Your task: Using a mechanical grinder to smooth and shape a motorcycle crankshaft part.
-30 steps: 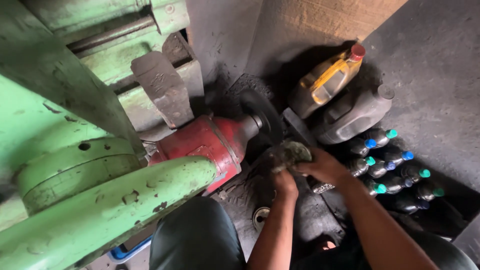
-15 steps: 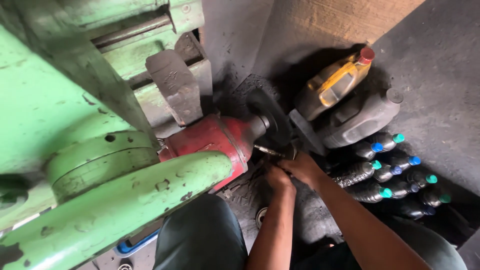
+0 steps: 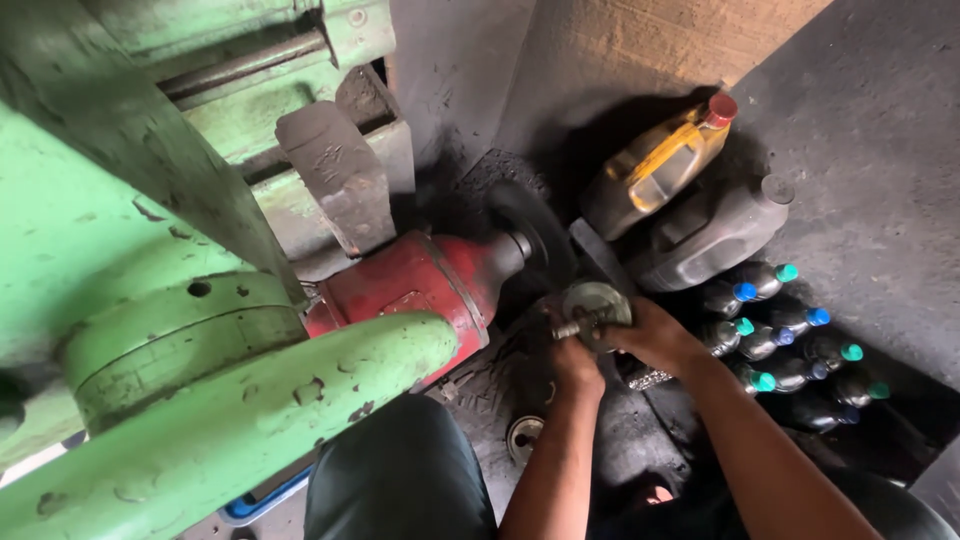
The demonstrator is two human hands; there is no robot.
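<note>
Round metal disc with a short threaded stub point(image 3: 592, 308), grey-green and grimy, held low in front of the red motor housing point(image 3: 420, 290), just off the end of its dark shaft point(image 3: 512, 247). Both hands are on it: left hand point(image 3: 572, 358) closed around the stub side from below, right hand point(image 3: 655, 335) cupped tight on the rim from the right; no slack in either grip that I can see. Judged by look: solid steel, stiff, heavy for its size, likely oily, so slippery on the flat face. Best hold seems the rim with fingers wrapped, plus the stub as a handle; pinching the flat face would probably slip. Not fragile, but the threads could burr if dropped. Behind it, a black wheel point(image 3: 535, 225) sits on the shaft. Left of that, a big chipped green machine frame point(image 3: 120, 230) fills the view, a grey block point(image 3: 330, 170) bolted to it. On the floor point(image 3: 870, 110) to the right: a yellow jug with red cap point(image 3: 665, 160), a dark grey jug point(image 3: 715, 235), a cluster of small dark bottles with blue and green caps point(image 3: 790, 340). A small round ring part point(image 3: 523, 435) lies on the floor below the hands.
</note>
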